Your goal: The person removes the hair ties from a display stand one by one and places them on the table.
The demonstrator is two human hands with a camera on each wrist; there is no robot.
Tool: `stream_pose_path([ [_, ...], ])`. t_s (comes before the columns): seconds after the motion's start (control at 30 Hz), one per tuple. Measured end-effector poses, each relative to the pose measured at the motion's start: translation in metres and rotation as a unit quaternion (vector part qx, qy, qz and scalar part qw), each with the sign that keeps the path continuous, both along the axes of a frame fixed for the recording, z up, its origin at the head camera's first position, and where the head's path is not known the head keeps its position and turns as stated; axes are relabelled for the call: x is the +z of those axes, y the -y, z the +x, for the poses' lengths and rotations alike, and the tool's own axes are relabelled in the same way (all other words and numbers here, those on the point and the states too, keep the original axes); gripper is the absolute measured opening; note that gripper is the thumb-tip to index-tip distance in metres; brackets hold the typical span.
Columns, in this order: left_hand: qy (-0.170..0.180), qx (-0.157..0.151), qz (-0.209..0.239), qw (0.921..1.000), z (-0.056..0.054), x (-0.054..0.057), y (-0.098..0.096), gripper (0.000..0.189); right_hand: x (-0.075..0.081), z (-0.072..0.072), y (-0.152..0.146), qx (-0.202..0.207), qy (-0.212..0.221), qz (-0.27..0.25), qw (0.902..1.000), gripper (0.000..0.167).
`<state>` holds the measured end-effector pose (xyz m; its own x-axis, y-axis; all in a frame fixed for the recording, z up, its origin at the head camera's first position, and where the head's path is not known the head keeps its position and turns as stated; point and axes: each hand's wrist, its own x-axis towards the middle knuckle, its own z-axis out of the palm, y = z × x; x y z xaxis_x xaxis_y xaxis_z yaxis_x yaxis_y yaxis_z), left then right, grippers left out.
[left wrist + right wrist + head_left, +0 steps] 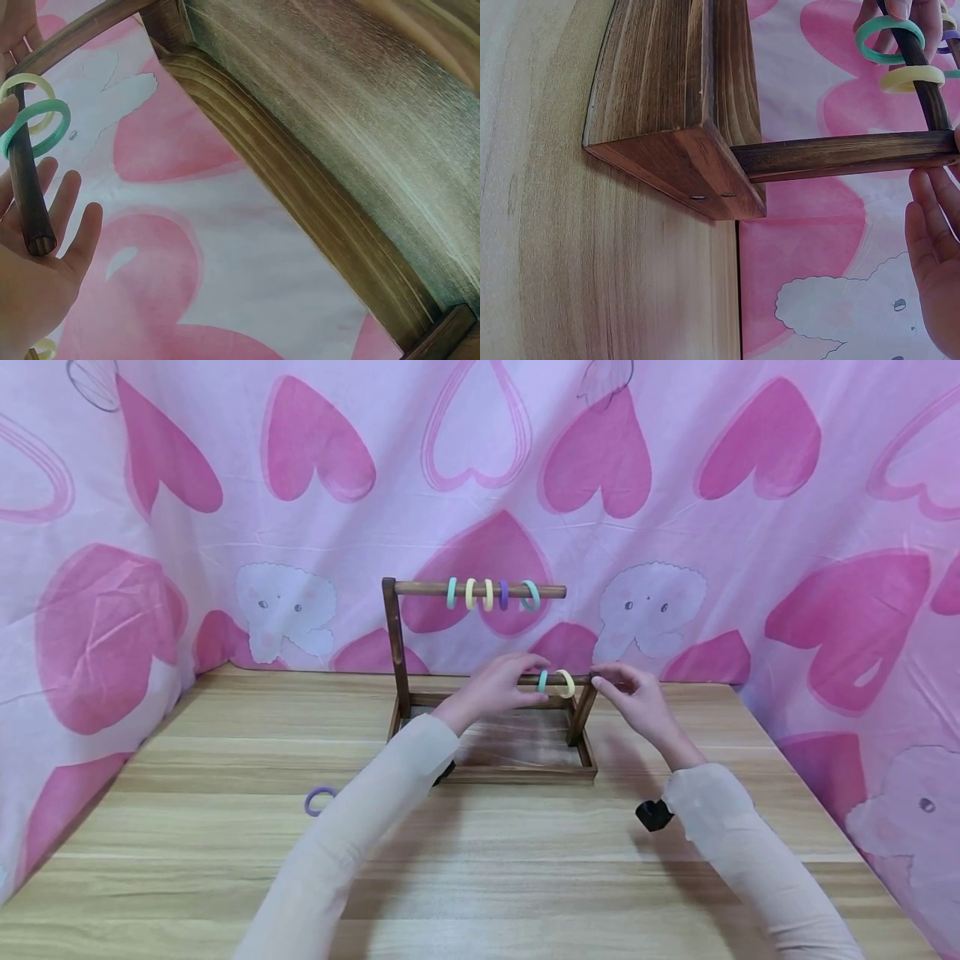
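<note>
A dark wooden rack (396, 652) stands on the table, with two arms at different heights. On its lower bar (30, 195) hang a teal ring (60, 124) and a pale yellow ring (913, 78). My left hand (500, 687) is at that bar's free end, its fingers spread behind the bar and its thumb close to the teal ring; whether the thumb touches the ring I cannot tell. At the other end my right hand (633, 697) pinches the rack's corner, where bar and post meet, between thumb and fingertips.
Several teal, yellow and purple rings hang on the rack's upper bar (555, 592). A purple ring (309, 802) lies on the wooden table (495, 868), partly hidden by the left sleeve (352, 835). A pink heart-patterned cloth (480, 535) surrounds the back and sides.
</note>
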<state>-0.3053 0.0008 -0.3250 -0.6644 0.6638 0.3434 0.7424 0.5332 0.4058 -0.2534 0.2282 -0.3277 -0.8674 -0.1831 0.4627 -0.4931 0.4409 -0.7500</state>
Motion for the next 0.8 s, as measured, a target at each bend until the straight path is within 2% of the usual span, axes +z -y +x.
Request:
stream_pose_path([
  [0.33, -0.005, -0.005, -0.024, 0.9997, -0.0009, 0.0022, 0.0, 0.044, 0.0004, 0.0004, 0.0002, 0.0, -0.001, -0.005, 1.0, 0.026],
  [0.8, 0.025, -0.009, 0.016, 0.9995, 0.0001, -0.0017, 0.0064, 0.04, 0.0009, 0.0006, 0.001, -0.005, 0.002, -0.006, 1.0, 0.024],
])
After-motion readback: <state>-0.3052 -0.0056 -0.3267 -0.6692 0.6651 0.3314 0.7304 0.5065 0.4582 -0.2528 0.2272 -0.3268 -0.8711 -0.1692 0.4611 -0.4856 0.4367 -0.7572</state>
